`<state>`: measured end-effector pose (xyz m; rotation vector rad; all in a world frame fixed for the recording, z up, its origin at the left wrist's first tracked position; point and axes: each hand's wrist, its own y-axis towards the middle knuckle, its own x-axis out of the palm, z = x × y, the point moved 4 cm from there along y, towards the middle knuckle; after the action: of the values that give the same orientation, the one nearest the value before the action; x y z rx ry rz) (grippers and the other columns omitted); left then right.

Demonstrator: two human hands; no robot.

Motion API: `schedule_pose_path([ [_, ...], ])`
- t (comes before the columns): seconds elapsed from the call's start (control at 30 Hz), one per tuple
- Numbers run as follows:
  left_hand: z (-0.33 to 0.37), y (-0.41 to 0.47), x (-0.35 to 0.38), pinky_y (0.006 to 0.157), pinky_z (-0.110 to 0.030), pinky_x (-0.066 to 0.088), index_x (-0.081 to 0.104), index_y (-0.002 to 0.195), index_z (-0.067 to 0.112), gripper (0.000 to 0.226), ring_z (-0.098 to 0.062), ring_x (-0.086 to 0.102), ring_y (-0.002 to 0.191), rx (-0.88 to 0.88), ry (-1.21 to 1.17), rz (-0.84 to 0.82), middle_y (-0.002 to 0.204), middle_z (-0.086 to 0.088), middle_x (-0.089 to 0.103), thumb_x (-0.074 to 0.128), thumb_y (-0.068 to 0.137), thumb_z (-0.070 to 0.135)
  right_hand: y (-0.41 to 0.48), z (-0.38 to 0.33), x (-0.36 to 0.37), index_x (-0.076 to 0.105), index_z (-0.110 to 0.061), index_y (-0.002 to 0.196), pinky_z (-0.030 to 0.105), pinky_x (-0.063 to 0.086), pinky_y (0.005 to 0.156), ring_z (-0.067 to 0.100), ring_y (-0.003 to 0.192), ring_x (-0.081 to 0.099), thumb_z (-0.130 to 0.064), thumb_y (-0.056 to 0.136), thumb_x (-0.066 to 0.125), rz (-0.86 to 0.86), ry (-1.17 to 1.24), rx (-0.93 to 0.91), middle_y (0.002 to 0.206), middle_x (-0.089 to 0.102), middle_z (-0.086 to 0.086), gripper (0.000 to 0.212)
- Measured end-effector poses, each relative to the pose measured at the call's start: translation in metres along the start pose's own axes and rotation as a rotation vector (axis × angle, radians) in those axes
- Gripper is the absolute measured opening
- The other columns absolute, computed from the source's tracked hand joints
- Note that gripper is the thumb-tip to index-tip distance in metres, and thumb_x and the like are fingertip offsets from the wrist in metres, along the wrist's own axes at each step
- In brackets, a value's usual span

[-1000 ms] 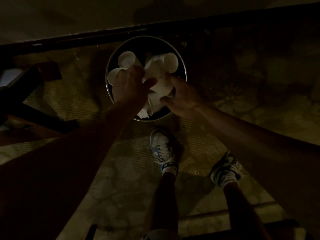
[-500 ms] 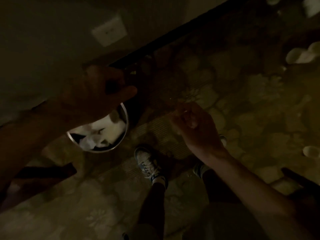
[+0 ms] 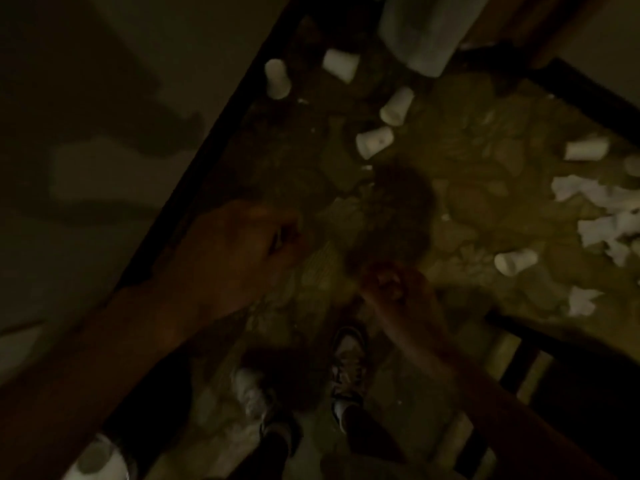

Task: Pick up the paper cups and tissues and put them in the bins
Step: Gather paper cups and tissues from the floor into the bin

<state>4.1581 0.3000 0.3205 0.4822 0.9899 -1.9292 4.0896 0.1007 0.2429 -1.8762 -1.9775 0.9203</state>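
Observation:
Several white paper cups lie on their sides on the patterned floor ahead of me: one [image 3: 277, 79] by the baseboard, one [image 3: 341, 65] beside it, two in the middle [image 3: 397, 106] [image 3: 374, 142], and two to the right [image 3: 586, 149] [image 3: 516, 261]. Crumpled white tissues [image 3: 588, 206] lie at the right, with one more piece [image 3: 582, 301] lower down. My left hand [image 3: 242, 247] and my right hand [image 3: 388, 284] hang above the floor, loosely curled and holding nothing. The bin [image 3: 95, 459], with white paper inside, shows only at the bottom left corner.
A wall with a dark baseboard [image 3: 207, 143] runs along the left. A grey upright object [image 3: 422, 32] stands at the top. Dark slatted furniture [image 3: 519, 368] fills the lower right. My two shoes [image 3: 348, 362] stand on the floor below my hands. The frame is dim and blurred.
Both hands let go of the cups and tissue over the bin and came away with nothing in them. The view has swung right, so the bin slid to the bottom left and the scattered cups appeared.

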Motion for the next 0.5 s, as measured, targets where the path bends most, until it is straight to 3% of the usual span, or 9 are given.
schedule_pose_path([
  [0.07,0.01,0.047,0.015,0.072,-0.042,0.052,0.069,0.092,0.019,0.035,-0.017,0.062,0.075,0.005,-0.019,-0.067,0.083,-0.002,0.067,0.049,0.089,0.048,0.033,0.001,-0.026,0.062,-0.033,0.088,0.009,0.04,0.046,-0.007,0.056,0.059,-0.015,0.087,0.069,0.041,0.037,0.029,0.067,0.064,-0.014,0.02],
  [0.17,0.012,0.114,0.039,0.069,-0.04,0.053,0.063,0.086,0.022,0.022,-0.015,0.06,0.071,-0.006,-0.06,-0.082,0.076,0.002,0.063,0.054,0.092,0.041,0.084,0.006,-0.049,0.058,-0.041,0.086,0.01,0.043,0.045,-0.005,0.053,0.06,-0.018,0.09,0.066,0.093,0.054,0.067,0.065,0.065,-0.021,0.025],
  [0.23,0.008,0.157,0.056,0.066,-0.031,0.051,0.061,0.085,0.023,0.018,-0.013,0.059,0.07,-0.002,-0.064,-0.094,0.076,0.004,0.061,0.055,0.093,0.038,0.114,0.015,-0.058,0.059,-0.04,0.089,0.009,0.044,0.046,-0.005,0.058,0.064,-0.019,0.09,0.066,0.147,0.125,0.127,0.074,0.066,-0.014,0.023],
  [0.3,0.0,0.195,0.076,0.061,-0.014,0.045,0.058,0.084,0.024,0.014,-0.013,0.058,0.07,-0.023,-0.126,-0.113,0.077,0.004,0.06,0.057,0.094,0.033,0.146,0.026,-0.063,0.062,-0.03,0.097,0.01,0.045,0.046,-0.004,0.058,0.064,-0.014,0.09,0.066,0.162,0.2,0.175,0.08,0.065,-0.008,0.017],
  [0.33,-0.005,0.214,0.088,0.063,-0.015,0.047,0.057,0.083,0.024,0.012,-0.017,0.059,0.071,-0.036,-0.158,-0.138,0.078,0.001,0.061,0.058,0.094,0.029,0.16,0.031,-0.063,0.062,-0.026,0.1,0.01,0.045,0.046,-0.004,0.057,0.064,-0.011,0.091,0.064,0.151,0.219,0.21,0.082,0.065,-0.005,0.017],
  [0.4,-0.014,0.255,0.108,0.069,-0.035,0.054,0.057,0.085,0.026,0.01,-0.022,0.061,0.074,-0.022,-0.21,-0.152,0.081,-0.003,0.064,0.06,0.094,0.022,0.192,0.041,-0.065,0.059,-0.021,0.106,0.012,0.047,0.046,-0.003,0.057,0.064,-0.008,0.093,0.06,0.159,0.26,0.254,0.084,0.064,-0.002,0.019],
  [0.43,-0.022,0.272,0.118,0.066,-0.035,0.052,0.056,0.087,0.028,0.011,-0.016,0.06,0.073,-0.026,-0.246,-0.162,0.079,0.002,0.062,0.059,0.094,0.02,0.21,0.048,-0.064,0.059,-0.021,0.107,0.012,0.049,0.047,-0.002,0.057,0.064,-0.008,0.094,0.058,0.148,0.273,0.266,0.085,0.064,-0.002,0.019],
  [0.5,-0.04,0.301,0.138,0.061,-0.018,0.042,0.055,0.096,0.032,0.008,0.004,0.05,0.071,-0.086,-0.244,-0.22,0.079,0.019,0.053,0.057,0.096,0.024,0.241,0.061,-0.062,0.058,-0.023,0.106,0.015,0.052,0.051,0.003,0.062,0.065,-0.008,0.096,0.055,0.147,0.292,0.329,0.09,0.064,-0.001,0.019],
])
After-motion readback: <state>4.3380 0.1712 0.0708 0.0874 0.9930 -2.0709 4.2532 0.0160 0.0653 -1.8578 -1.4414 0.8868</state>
